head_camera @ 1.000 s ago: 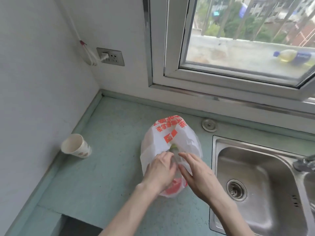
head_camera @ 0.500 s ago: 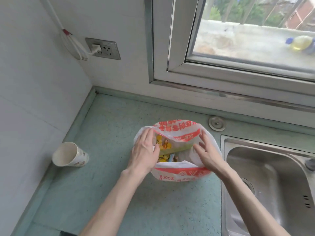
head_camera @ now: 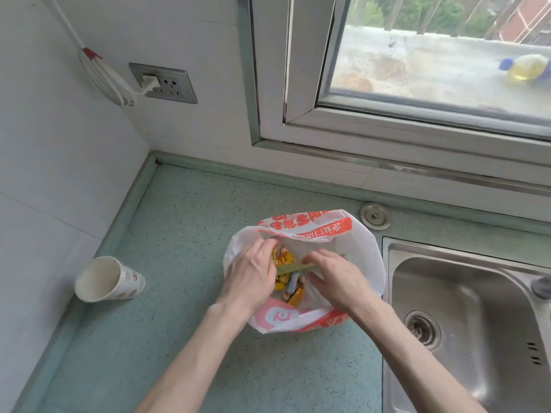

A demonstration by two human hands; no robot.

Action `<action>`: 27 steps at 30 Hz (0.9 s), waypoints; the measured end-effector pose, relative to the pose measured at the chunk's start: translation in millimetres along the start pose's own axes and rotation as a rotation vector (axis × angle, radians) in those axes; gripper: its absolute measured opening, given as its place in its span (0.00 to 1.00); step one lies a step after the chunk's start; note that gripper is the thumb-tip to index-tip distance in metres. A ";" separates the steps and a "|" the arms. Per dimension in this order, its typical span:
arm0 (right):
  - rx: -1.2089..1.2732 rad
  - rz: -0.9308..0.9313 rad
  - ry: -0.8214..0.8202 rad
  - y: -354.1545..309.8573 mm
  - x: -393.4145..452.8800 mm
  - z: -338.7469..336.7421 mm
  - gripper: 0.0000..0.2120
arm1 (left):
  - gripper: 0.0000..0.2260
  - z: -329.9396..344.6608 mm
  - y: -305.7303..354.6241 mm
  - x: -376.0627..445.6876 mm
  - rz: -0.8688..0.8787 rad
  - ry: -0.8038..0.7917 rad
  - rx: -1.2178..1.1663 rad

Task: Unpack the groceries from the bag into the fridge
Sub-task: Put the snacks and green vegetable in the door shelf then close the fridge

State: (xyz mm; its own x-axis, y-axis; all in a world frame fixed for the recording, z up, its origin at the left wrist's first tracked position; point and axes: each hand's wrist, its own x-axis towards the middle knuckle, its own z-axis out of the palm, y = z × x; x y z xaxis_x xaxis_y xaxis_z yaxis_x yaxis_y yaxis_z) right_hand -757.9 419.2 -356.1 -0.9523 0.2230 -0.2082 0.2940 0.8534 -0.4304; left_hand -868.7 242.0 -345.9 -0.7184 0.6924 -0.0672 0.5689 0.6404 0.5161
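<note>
A paper cup [head_camera: 108, 280] lies on its side on the green counter [head_camera: 179, 263] near the left wall, a steel sink [head_camera: 465, 323] sits at right, a round cap [head_camera: 375, 216] behind it, a plugged socket [head_camera: 163, 83] with coiled cord [head_camera: 101, 76] on the wall, and a bottle [head_camera: 524, 67] outside the window [head_camera: 417, 84].

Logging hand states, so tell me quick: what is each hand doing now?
Left hand: fingers curled inside the plastic bag; grip cannot be told.
Right hand: fingers curled over a flat green packet.
</note>
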 end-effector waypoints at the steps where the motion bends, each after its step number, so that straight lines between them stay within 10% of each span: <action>1: -0.087 -0.022 -0.048 -0.2 6.4 4.2 0.14 | 0.16 1.2 -1.2 3.0 -0.010 -0.022 0.021; 15: -0.408 0.007 -0.168 12.8 23.1 36.4 0.21 | 0.09 5.1 -6.0 21.2 -0.194 -0.125 0.153; 27: 0.212 0.343 -0.175 8.5 18.6 17.1 0.13 | 0.09 12.6 5.9 45.8 -0.290 -0.243 0.184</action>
State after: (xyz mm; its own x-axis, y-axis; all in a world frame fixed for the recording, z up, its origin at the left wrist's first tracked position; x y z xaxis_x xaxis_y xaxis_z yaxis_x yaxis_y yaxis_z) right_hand -771.7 422.6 -378.6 -0.7738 0.3777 -0.5085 0.6184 0.6242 -0.4774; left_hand -893.2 281.7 -356.8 -0.7567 0.5187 -0.3980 0.4347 0.8539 0.2862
